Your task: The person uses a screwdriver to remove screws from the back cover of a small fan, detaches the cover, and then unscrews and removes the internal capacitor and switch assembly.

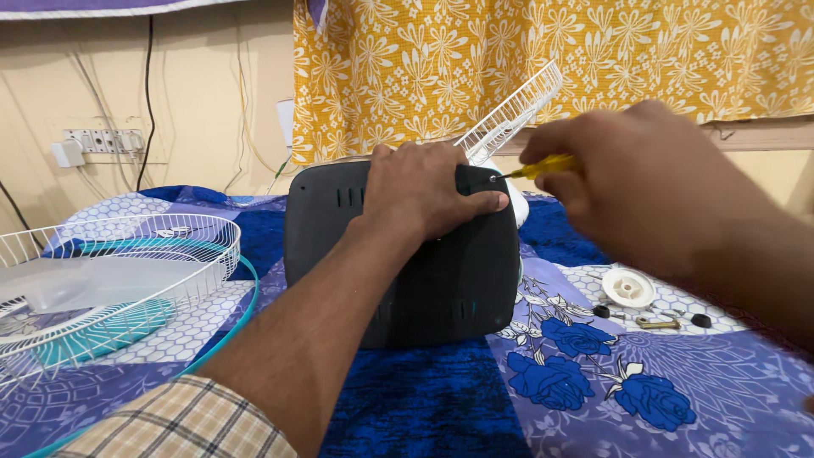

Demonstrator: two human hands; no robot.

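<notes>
Dark fan housing (424,271) upright on blue floral bedspread (593,382), pinned at top edge by left hand (424,191), fingers clamped over it. Right hand (627,182) clenched on yellow-handled screwdriver (543,167), tip at upper right corner (screw itself too small to tell). White grille (119,271) lying left; white cap (627,288) right.

Screwdriver (543,166) handle mostly hidden inside right hand (632,182); hand blurred. White grille (513,110) lower part hidden behind left hand (424,191) and dark housing (407,271).
</notes>
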